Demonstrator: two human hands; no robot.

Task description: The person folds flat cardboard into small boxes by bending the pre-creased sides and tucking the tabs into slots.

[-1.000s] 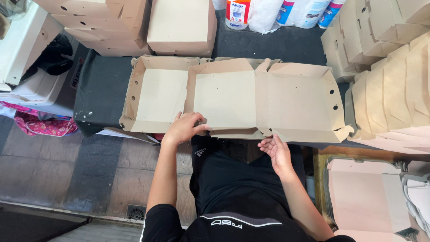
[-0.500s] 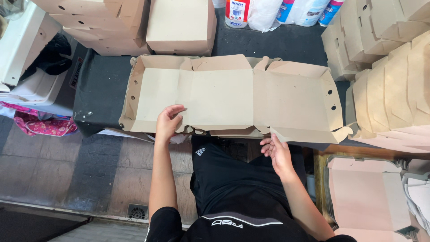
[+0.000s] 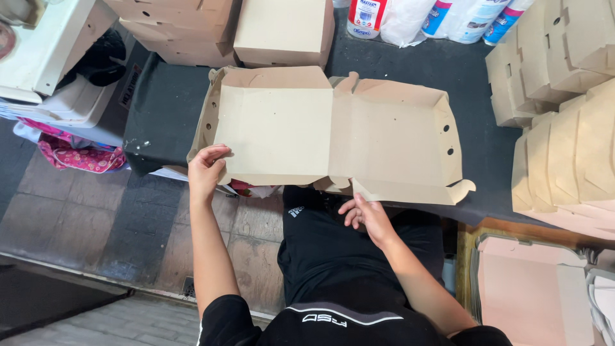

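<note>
- The unfolded brown cardboard box [image 3: 333, 131] lies open and flat on my dark table, side flaps raised, its near edge overhanging toward me.

Tan cardboard box [image 3: 333, 131] on a black table [image 3: 166, 109]; pink patterned bag [image 3: 80, 157].

Left hand [image 3: 206, 172] raised on an extended bare forearm, fingers curled forward, thumb apart. Right hand [image 3: 366, 216] lower and nearer the body — fingers loosely spread, grasping nothing.
</note>
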